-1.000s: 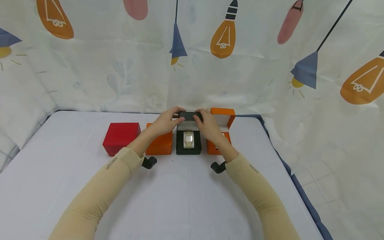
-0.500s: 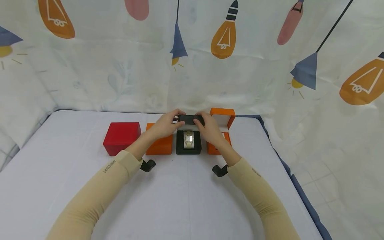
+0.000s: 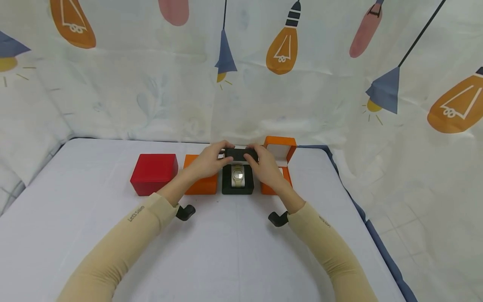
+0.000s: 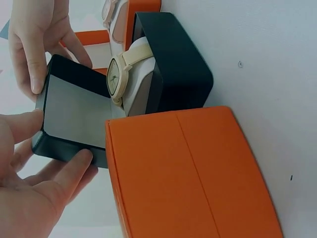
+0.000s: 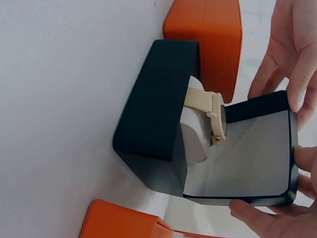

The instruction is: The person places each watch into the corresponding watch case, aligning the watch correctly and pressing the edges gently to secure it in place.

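Note:
A dark green watch box (image 3: 228, 187) stands at the table's back with its lid (image 3: 240, 154) raised and tilted. Inside, a gold-coloured watch (image 3: 237, 175) is wrapped round a white cushion (image 5: 195, 134). My left hand (image 3: 212, 160) grips the lid's left end between thumb and fingers. At the opposite end, my right hand (image 3: 266, 165) holds the lid the same way. The left wrist view shows the lid's pale lining (image 4: 74, 109), with the fingertips of both hands at its edges.
Left of the watch box are a closed orange box (image 3: 203, 184) and a closed red box (image 3: 154, 171). To its right, an orange box (image 3: 280, 141) stands open with a watch (image 4: 108, 11) in it. A patterned curtain (image 3: 181, 105) hangs behind the white table (image 3: 211, 251).
Both hands have brought the dark green lid slightly forward and down, towards the watch. The other boxes have stayed in place.

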Demonstrator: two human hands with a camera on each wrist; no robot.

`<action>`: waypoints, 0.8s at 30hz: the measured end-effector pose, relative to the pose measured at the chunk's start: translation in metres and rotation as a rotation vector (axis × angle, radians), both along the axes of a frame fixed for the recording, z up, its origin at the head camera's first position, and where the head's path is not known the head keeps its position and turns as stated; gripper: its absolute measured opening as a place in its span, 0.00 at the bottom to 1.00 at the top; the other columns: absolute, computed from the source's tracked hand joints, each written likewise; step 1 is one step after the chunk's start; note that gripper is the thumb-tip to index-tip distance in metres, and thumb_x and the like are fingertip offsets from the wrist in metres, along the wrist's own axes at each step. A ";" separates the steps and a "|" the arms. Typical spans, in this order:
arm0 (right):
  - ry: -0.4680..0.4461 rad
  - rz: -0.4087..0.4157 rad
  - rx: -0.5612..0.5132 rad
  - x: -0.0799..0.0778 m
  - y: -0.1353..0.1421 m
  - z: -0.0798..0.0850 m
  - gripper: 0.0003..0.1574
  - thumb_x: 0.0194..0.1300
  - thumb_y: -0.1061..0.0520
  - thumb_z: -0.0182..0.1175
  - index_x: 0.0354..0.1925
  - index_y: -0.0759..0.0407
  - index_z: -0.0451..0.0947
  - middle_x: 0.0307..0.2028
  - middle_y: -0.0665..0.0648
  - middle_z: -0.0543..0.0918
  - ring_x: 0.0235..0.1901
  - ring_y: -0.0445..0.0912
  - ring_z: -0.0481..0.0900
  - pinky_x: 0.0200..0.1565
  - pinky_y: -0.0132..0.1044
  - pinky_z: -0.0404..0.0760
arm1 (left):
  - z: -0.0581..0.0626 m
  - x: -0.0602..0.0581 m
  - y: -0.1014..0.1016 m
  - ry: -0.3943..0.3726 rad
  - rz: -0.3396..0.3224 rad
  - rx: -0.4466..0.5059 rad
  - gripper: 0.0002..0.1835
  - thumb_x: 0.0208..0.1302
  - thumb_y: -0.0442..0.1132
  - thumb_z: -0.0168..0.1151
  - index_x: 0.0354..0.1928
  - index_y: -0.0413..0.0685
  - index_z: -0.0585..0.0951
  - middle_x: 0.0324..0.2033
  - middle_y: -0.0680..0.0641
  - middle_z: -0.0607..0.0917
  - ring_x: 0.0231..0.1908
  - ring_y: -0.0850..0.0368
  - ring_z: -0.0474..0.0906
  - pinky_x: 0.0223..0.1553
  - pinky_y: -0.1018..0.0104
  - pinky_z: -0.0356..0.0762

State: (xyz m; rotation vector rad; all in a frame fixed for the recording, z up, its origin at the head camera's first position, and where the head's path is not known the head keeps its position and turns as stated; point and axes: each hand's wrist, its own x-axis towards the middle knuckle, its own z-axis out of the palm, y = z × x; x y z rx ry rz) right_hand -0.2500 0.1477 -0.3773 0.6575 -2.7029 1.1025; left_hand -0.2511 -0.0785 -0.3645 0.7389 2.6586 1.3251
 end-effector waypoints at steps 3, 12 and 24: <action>0.009 -0.001 0.010 0.001 0.001 -0.002 0.25 0.80 0.51 0.56 0.67 0.62 0.73 0.63 0.60 0.79 0.62 0.52 0.76 0.65 0.47 0.74 | -0.001 0.002 0.000 0.028 -0.007 -0.012 0.24 0.76 0.39 0.61 0.70 0.43 0.72 0.67 0.41 0.74 0.67 0.36 0.70 0.65 0.44 0.71; 0.073 0.020 0.006 0.005 0.002 -0.005 0.26 0.78 0.54 0.58 0.68 0.63 0.74 0.64 0.62 0.78 0.63 0.55 0.75 0.63 0.48 0.75 | -0.005 0.003 0.000 0.089 -0.013 -0.058 0.27 0.75 0.38 0.61 0.73 0.43 0.72 0.67 0.37 0.72 0.65 0.40 0.70 0.64 0.45 0.73; 0.094 -0.009 0.012 0.012 0.001 -0.014 0.24 0.78 0.52 0.59 0.66 0.60 0.76 0.62 0.60 0.79 0.57 0.53 0.77 0.52 0.47 0.84 | -0.008 0.011 0.000 0.084 -0.015 -0.041 0.26 0.74 0.37 0.63 0.71 0.42 0.73 0.68 0.38 0.72 0.65 0.41 0.70 0.63 0.47 0.75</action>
